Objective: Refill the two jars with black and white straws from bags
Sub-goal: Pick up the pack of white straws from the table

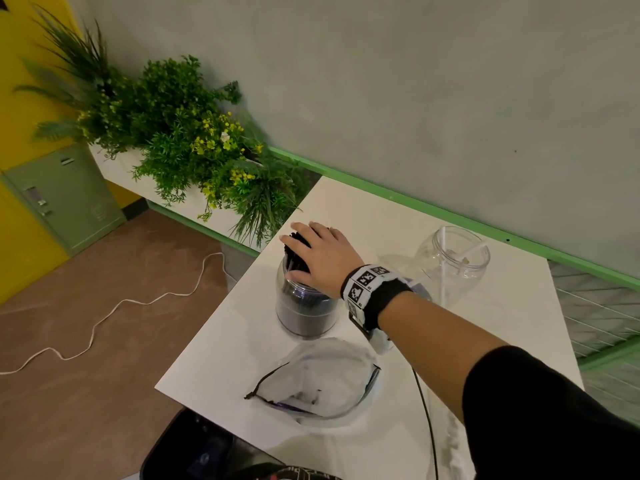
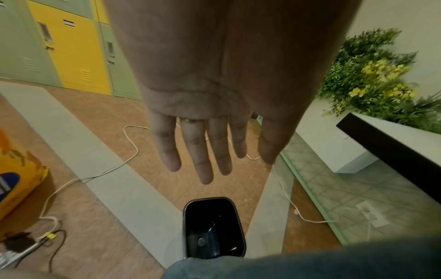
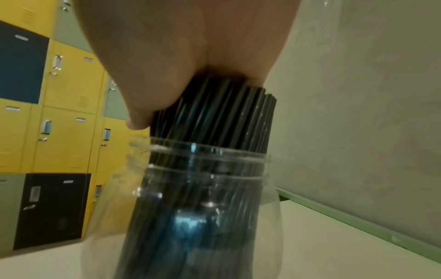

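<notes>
A clear jar packed with black straws stands near the left edge of the white table. My right hand lies flat over the straw tops, palm pressing down. In the right wrist view the palm covers the straws above the jar's rim, and the thumb rests against the bundle's side. A second clear jar at the back right holds a white straw. My left hand hangs off the table over the floor, fingers straight, holding nothing.
A near-empty clear bag lies open in front of the black-straw jar. A black bin stands on the floor by the table's near corner. A planter with greenery sits left of the table, and a white cable crosses the floor.
</notes>
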The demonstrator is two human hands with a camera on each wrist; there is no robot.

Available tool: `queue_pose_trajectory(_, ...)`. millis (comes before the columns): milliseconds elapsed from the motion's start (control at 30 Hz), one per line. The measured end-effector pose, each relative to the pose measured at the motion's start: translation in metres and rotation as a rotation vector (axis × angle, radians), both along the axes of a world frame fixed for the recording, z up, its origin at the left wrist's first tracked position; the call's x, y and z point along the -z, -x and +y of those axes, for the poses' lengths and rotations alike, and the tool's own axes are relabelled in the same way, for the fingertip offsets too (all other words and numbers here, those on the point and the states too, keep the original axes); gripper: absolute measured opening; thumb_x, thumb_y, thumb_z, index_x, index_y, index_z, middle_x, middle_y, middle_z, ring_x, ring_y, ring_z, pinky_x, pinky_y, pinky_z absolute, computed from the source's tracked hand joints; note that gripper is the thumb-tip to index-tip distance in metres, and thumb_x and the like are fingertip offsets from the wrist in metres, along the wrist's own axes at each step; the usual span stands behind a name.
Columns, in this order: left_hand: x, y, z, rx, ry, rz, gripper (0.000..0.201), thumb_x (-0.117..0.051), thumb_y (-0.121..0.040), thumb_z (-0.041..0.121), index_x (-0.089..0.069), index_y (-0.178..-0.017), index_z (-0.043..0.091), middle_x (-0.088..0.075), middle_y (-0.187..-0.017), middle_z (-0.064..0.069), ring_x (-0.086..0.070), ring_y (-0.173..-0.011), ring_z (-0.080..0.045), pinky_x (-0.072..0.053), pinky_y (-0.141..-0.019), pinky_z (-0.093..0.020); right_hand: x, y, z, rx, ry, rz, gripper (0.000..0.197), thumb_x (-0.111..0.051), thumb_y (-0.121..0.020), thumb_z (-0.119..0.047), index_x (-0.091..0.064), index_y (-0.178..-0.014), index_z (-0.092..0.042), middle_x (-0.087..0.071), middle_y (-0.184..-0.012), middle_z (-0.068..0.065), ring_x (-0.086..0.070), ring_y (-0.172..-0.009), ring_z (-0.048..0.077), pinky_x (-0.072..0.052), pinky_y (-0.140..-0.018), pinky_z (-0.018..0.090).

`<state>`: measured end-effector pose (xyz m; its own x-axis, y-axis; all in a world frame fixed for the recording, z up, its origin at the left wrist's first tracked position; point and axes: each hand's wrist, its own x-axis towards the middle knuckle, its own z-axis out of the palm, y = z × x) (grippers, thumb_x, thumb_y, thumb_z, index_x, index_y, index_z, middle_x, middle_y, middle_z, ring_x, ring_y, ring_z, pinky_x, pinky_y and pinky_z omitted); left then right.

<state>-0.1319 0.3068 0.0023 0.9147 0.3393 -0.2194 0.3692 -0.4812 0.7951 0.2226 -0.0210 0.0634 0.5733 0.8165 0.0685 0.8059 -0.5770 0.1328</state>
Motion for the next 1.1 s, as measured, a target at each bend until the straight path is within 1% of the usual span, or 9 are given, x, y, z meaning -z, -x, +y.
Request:
queue_pose_trajectory(133, -0.006, -0.013, -0.003, 0.032, -0.004, -0.015, 0.076, -0.074, -0.064, 0.054, -0.040, -0.132, 0.043, -0.054, -0.135, -0.001, -0.055, -0.121, -0.015, -0.046, -0.096, -0.053, -0.008, 0.000, -0.029, 0.045, -0.201, 0.096, 0.069, -0.034, -0.094, -0.063, -0.012, -0.152, -0.032, -0.001, -0.162, -0.003, -0.003, -0.148, 0.026, -0.007, -0.117, 0.050)
queue_pose_trajectory(300, -0.012, -0.040, -0.008, 0.078, -0.010, -0.037, 0.075, -0.074, -0.064, 0.054, -0.042, -0.131, 0.043, -0.056, -0.133, -0.001, -0.055, -0.120, -0.015, -0.046, -0.097, -0.051, -0.003, -0.030, -0.118, 0.495, -0.500, 0.081, 0.064, -0.044, -0.094, -0.054, -0.027, -0.148, -0.024, -0.019, -0.157, 0.005, -0.019, -0.142, 0.027, -0.020, -0.112, 0.047)
queue_pose_trajectory(367, -0.013, -0.054, -0.012, 0.095, -0.011, -0.048, 0.074, -0.074, -0.064, 0.054, -0.042, -0.130, 0.043, -0.056, -0.133, -0.001, -0.056, -0.119, -0.015, -0.046, -0.097, -0.050, -0.001, -0.044, -0.162, 0.713, -0.450, 0.057, 0.063, -0.049, -0.093, -0.050, -0.031, -0.146, -0.021, -0.027, -0.153, 0.007, -0.023, -0.140, 0.029, -0.024, -0.111, 0.048)
queue_pose_trajectory(467, -0.015, -0.076, -0.021, 0.113, -0.009, -0.073, 0.073, -0.074, -0.065, 0.053, -0.043, -0.130, 0.043, -0.057, -0.132, -0.002, -0.056, -0.119, -0.015, -0.046, -0.097, -0.048, 0.004, -0.055, -0.209, 0.908, -0.129, 0.149, 0.060, -0.051, -0.093, -0.046, -0.033, -0.144, -0.021, -0.037, -0.147, 0.007, -0.029, -0.137, 0.030, -0.030, -0.108, 0.047)
queue_pose_trajectory(533, -0.016, -0.086, -0.027, 0.120, -0.005, -0.093, 0.072, -0.074, -0.065, 0.053, -0.044, -0.129, 0.043, -0.057, -0.131, -0.002, -0.057, -0.118, -0.015, -0.046, -0.097, -0.048, 0.009, -0.057, -0.221, 0.903, 0.025, 0.272, 0.047, -0.051, -0.095, -0.035, -0.039, -0.139, -0.020, -0.048, -0.138, 0.006, -0.040, -0.129, 0.029, -0.038, -0.101, 0.044)
queue_pose_trajectory(600, -0.015, -0.091, -0.032, 0.124, -0.003, -0.106, 0.072, -0.074, -0.065, 0.053, -0.044, -0.129, 0.043, -0.058, -0.131, -0.002, -0.057, -0.118, -0.016, -0.046, -0.097, -0.047, 0.009, -0.056, -0.224, 0.845, 0.019, 0.270, 0.029, -0.047, -0.096, -0.016, -0.047, -0.126, -0.018, -0.058, -0.124, 0.008, -0.051, -0.116, 0.028, -0.045, -0.091, 0.040)
queue_pose_trajectory(667, -0.015, -0.092, -0.036, 0.121, -0.006, -0.111, 0.071, -0.075, -0.065, 0.053, -0.045, -0.129, 0.043, -0.058, -0.130, -0.002, -0.057, -0.117, -0.016, -0.046, -0.097, -0.046, 0.006, -0.049, -0.220, 0.769, -0.013, 0.224, 0.027, -0.044, -0.095, -0.008, -0.051, -0.119, -0.018, -0.061, -0.114, 0.007, -0.054, -0.109, 0.028, -0.046, -0.087, 0.037)
queue_pose_trajectory(867, -0.013, -0.081, -0.039, 0.141, -0.006, -0.112, 0.069, -0.075, -0.065, 0.052, -0.047, -0.127, 0.042, -0.059, -0.129, -0.002, -0.058, -0.116, -0.016, -0.047, -0.097, -0.043, 0.000, -0.003, -0.191, 0.504, -0.078, 0.137, 0.023, -0.049, -0.094, -0.016, -0.054, -0.115, -0.022, -0.064, -0.110, 0.001, -0.049, -0.110, 0.024, -0.039, -0.084, 0.037)
queue_pose_trajectory(1100, 0.010, -0.075, -0.028, 0.173, 0.008, -0.107, 0.067, -0.075, -0.065, 0.052, -0.049, -0.126, 0.042, -0.061, -0.127, -0.002, -0.059, -0.115, -0.016, -0.047, -0.097, -0.040, 0.023, 0.056, -0.185, 0.434, -0.085, 0.158, 0.023, -0.047, -0.097, -0.019, -0.055, -0.118, -0.024, -0.063, -0.117, -0.002, -0.046, -0.121, 0.023, -0.037, -0.086, 0.036)
